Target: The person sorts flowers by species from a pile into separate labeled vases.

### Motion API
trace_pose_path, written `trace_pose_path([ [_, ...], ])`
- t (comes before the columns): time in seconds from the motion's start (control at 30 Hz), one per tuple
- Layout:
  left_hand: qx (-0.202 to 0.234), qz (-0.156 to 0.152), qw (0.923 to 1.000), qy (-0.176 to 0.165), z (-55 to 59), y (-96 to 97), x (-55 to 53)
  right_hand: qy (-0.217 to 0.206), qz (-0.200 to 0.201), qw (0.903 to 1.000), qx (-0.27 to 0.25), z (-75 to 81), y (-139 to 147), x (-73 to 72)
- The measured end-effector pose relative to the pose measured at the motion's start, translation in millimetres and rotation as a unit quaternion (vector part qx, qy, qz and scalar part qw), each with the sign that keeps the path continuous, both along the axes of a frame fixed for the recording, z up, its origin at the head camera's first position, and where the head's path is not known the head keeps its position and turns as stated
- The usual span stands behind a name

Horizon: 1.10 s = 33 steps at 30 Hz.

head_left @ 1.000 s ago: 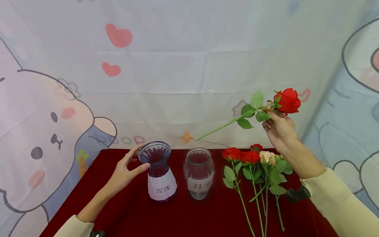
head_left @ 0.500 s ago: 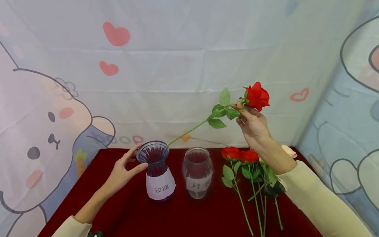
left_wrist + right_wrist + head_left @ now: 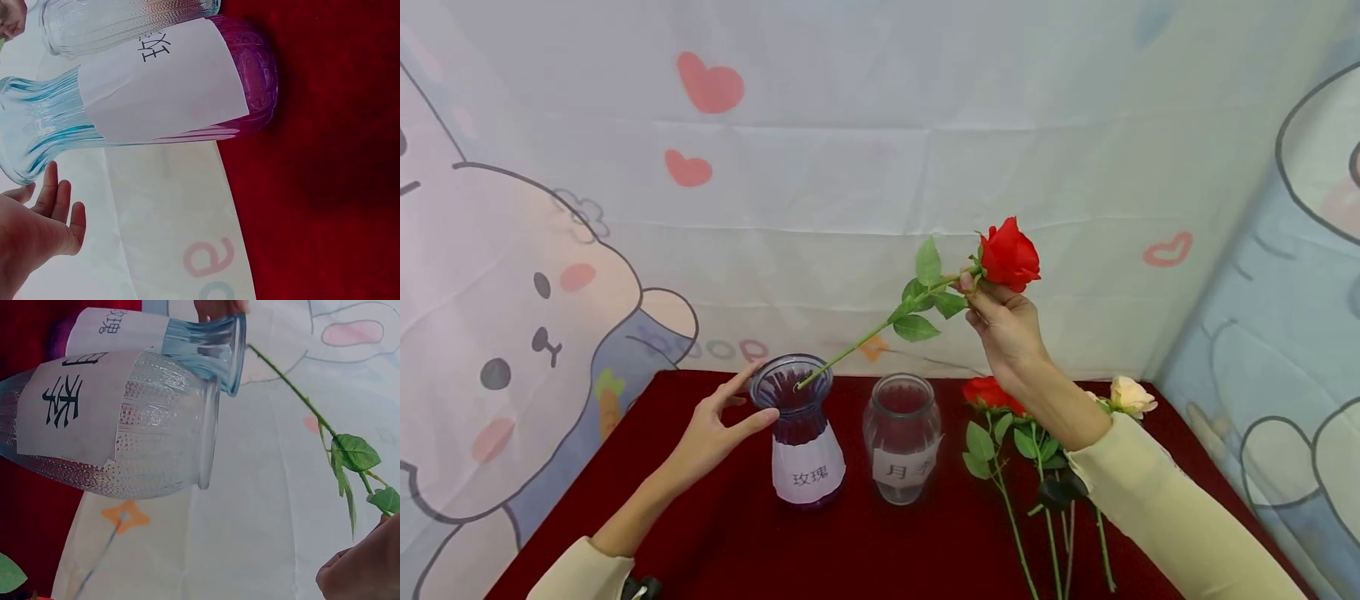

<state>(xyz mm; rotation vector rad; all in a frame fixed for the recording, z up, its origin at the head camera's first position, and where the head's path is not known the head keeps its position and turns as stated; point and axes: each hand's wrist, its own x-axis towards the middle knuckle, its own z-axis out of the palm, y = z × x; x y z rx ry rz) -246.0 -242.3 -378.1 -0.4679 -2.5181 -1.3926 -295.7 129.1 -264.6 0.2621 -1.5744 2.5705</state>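
In the head view, my right hand (image 3: 1009, 329) pinches a red rose (image 3: 1011, 254) by its green stem, just below the bloom. The stem slants down left, its tip over the mouth of a blue-purple flared glass vase (image 3: 792, 429). Seen from the right wrist, the stem (image 3: 300, 394) ends just off that vase's rim (image 3: 237, 353). My left hand (image 3: 715, 429) rests lightly at the vase's rim, thumb in front and fingers behind. In the left wrist view, the left hand's fingers (image 3: 62, 203) are fairly straight. A white paper label (image 3: 165, 81) wraps the vase.
A clear glass jar (image 3: 904, 442) with a paper label stands right of the vase. Several red roses (image 3: 988, 392) and a cream rose (image 3: 1131, 396) lie on the dark red cloth (image 3: 865, 558) at right, partly under the right forearm. A cartoon-printed curtain (image 3: 850, 167) hangs behind.
My right hand has carried the red rose leftward, bringing its stem tip from beyond the clear jar to over the blue-purple vase's mouth. The left hand has stayed at the rim.
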Motion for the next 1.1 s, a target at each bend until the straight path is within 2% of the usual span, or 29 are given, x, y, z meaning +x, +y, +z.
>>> trace_pose_path([
  [0.4, 0.001, 0.003, 1.0, -0.009, 1.0, -1.5, 5.9, 0.065, -0.023, 0.9954, 0.067, -4.0, -18, 6.0],
  [0.47, -0.007, 0.002, 1.0, -0.006, 0.7, -1.0, 6.8, 0.085, -0.028, 0.9922, 0.087, -6.6, -20, 6.7],
  [0.67, -0.038, 0.001, 0.9993, 0.005, 0.1, 1.7, 9.0, 0.153, -0.053, 0.974, 0.159, -19.4, -32, 8.6],
  [0.87, -0.032, -0.01, 0.9994, -0.001, -1.0, 1.3, 5.2, 0.176, -0.05, 0.9679, 0.172, -24.5, -47, 9.3],
  [1.0, -0.031, -0.014, 0.9994, -0.006, -0.4, -0.9, 2.1, 0.201, -0.039, 0.9602, 0.19, -25.6, -57, 8.2],
  [1.1, -0.03, -0.014, 0.9993, -0.014, 1.2, -1.6, 1.0, 0.21, -0.029, 0.9584, 0.191, -27.9, -65, 6.5],
])
